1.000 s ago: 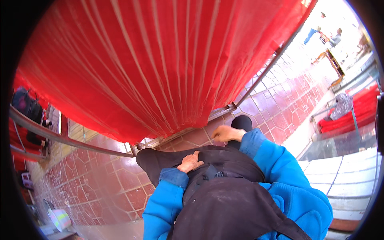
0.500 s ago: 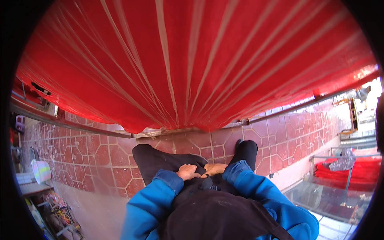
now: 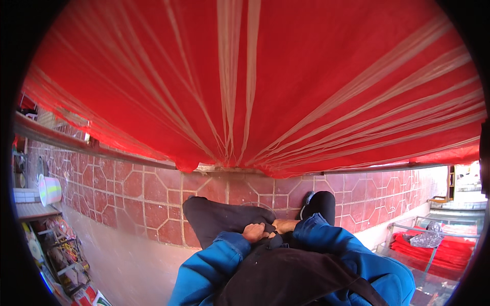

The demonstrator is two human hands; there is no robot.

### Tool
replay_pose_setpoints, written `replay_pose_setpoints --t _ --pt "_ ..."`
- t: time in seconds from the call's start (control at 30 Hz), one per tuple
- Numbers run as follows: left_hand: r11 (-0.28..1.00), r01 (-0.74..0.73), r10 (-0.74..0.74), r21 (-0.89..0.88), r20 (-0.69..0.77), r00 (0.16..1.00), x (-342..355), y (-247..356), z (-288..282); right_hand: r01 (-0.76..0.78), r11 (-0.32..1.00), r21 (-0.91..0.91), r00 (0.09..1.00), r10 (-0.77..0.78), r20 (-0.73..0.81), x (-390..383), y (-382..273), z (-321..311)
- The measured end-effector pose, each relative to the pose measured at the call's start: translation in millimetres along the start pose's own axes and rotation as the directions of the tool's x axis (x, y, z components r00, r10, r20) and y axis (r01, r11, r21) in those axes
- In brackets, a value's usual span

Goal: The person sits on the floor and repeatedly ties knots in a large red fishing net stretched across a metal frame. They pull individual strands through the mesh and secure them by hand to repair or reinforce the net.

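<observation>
My left hand [image 3: 253,232] and my right hand [image 3: 287,226] are close together at my waist, low in the middle of the head view. Their fingers are closed around a dark strap [image 3: 268,231] at the front of my black apron [image 3: 280,278]. Part of the fingers is hidden by the strap and the dark cloth. Beyond my knees spreads a large red sheet [image 3: 326,66] with pale stripes fanning out from its near edge. Neither hand touches the sheet.
A long rail [image 3: 117,153] runs under the sheet's near edge. Red tiles [image 3: 132,183] cover the floor. At the left stand a pale bucket [image 3: 50,190] and a shelf of tangled cords [image 3: 64,245]. Folded red cloth [image 3: 434,250] lies on a rack at the right.
The view has shifted, and my body and hands appear slightly lower and farther right. My hands stay together on the strap. The sheet's stripes have spread differently, with wider plain red between them.
</observation>
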State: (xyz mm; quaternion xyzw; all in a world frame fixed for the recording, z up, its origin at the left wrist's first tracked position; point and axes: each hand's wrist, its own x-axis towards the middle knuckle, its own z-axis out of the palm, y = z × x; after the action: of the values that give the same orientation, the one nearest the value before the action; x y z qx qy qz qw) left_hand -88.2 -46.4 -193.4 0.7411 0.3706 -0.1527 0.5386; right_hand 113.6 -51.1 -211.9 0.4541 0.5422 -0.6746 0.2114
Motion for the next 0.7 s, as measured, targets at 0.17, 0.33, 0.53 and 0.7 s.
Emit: replay_pose_setpoints --t 0.17,0.33,0.53,0.7 --pt "0.998 0.057 -0.058 -0.027 -0.028 0.998 16.4 20.3 8.3 -0.032 0.999 -0.028 0.998 0.033 0.053 -15.2 6.6 -18.5" --pt "0.994 0.091 -0.095 -0.061 -0.059 0.994 37.5 40.4 26.5 -0.026 1.0 0.004 0.99 0.025 0.139 -16.1 43.0 -25.1" --pt "0.989 0.09 -0.102 -0.115 -0.103 0.989 58.0 62.1 38.3 -0.038 0.999 0.033 0.982 0.031 0.187 -25.3 77.1 -42.4" --pt "0.982 0.086 -0.117 -0.168 -0.185 0.976 74.1 83.7 41.3 0.085 0.996 -0.001 0.96 -0.081 0.266 -34.1 101.0 -64.8"
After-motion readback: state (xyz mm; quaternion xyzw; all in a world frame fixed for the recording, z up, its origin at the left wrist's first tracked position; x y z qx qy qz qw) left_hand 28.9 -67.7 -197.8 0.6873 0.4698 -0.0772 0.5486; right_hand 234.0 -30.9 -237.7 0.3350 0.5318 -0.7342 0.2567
